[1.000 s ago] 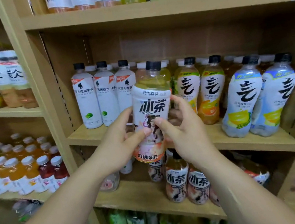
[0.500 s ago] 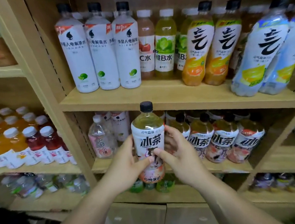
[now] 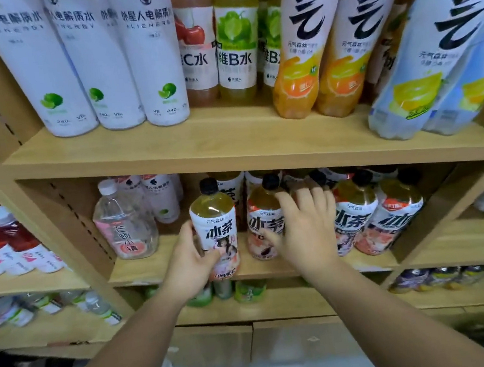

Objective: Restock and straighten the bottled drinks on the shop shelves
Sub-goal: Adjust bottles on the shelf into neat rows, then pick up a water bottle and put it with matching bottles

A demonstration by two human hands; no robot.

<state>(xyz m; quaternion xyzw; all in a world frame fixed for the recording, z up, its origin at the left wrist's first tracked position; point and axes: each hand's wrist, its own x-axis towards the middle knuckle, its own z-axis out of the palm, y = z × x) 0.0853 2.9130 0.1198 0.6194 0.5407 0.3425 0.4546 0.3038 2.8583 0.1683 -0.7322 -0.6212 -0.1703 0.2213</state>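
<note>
A peach iced-tea bottle (image 3: pixel 216 231) with a black cap and a white-and-pink label stands upright at the front edge of the middle shelf (image 3: pixel 142 270). My left hand (image 3: pixel 188 263) grips its lower left side. My right hand (image 3: pixel 305 230) has its fingers spread in front of the neighbouring tea bottle (image 3: pixel 262 226), fingertips near the caps of the row behind; whether it touches a bottle I cannot tell. More matching tea bottles (image 3: pixel 389 214) stand to the right.
Tall white energy-drink bottles (image 3: pixel 148 58), vitamin-water bottles (image 3: pixel 233 42) and orange (image 3: pixel 297 44) and lemon (image 3: pixel 420 63) sodas fill the upper shelf. A clear pink-labelled bottle (image 3: pixel 127 229) stands left of my left hand. Red juice bottles (image 3: pixel 9 243) fill the left bay. Green bottles (image 3: pixel 247 293) sit below.
The tea bottle went down from in front of the upper shelf to the middle shelf's front edge. My right hand let go of it and moved right to the neighbouring bottles. The view tilted down and closer.
</note>
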